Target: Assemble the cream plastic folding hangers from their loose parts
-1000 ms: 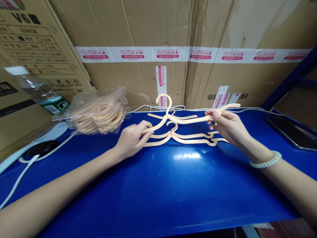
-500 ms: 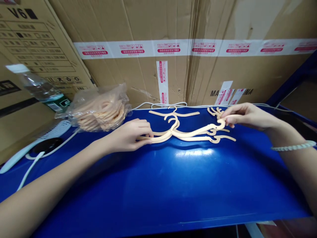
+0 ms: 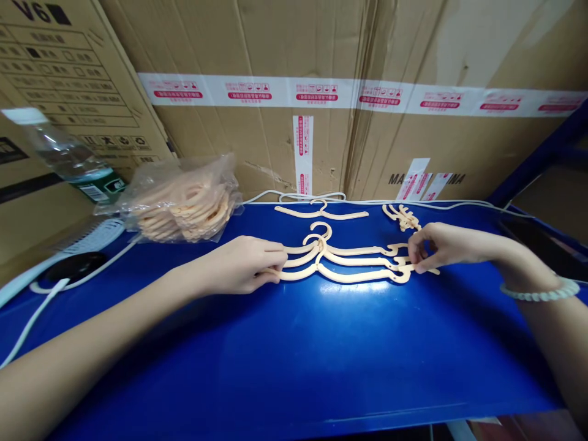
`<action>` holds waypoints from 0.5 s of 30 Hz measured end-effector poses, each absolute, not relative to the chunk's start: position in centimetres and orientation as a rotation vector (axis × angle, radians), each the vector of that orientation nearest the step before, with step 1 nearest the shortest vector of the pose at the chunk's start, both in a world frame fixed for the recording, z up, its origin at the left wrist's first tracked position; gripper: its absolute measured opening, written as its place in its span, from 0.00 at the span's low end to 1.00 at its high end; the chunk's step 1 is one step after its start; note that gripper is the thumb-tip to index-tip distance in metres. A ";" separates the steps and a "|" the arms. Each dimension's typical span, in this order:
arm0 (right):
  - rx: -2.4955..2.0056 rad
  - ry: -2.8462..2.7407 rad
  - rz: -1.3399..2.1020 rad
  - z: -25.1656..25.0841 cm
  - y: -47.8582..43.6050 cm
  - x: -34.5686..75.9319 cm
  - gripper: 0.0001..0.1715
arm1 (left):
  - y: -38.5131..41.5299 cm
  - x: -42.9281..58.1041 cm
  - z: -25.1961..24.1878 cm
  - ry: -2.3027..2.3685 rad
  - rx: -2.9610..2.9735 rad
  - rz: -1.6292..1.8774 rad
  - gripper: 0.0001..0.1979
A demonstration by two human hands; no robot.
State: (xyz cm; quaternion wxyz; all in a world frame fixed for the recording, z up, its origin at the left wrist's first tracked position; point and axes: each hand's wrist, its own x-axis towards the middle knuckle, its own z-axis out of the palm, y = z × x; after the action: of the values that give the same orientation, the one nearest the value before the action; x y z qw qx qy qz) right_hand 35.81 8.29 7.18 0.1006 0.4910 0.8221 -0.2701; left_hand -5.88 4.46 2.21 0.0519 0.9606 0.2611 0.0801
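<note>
A glossy blue tabletop (image 3: 294, 361) carries a long, curved, peach-coloured plastic hanger (image 3: 353, 277), nearest in an overlapping group of three. It spans the two hands: the left hand (image 3: 245, 264) pinches its left end in a narrow grip, the right hand (image 3: 443, 248) its hooked right end's tip. Just beyond the right hand sits a small peach-coloured plastic cluster (image 3: 402, 218).
</note>
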 end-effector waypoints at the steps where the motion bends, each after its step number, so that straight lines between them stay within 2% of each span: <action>1: 1.469 2.411 -0.774 7.1 8.2 35.6 0.14 | 4.5 -5.9 2.1 0.806 2.948 0.243 0.07; 7: 1.550 2.395 -0.704 6.9 8.2 35.2 0.15 | 4.6 -5.6 1.5 0.870 3.163 0.276 0.07; 15: 1.668 2.500 -0.614 6.3 8.9 36.2 0.10 | 4.8 -4.9 0.4 0.906 3.420 0.432 0.10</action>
State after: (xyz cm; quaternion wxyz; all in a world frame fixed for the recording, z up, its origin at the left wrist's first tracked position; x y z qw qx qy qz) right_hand 36.15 8.87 6.31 0.0372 0.5433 0.8145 -0.1999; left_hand -4.85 4.82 0.38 -0.2098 0.9382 0.2486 0.1185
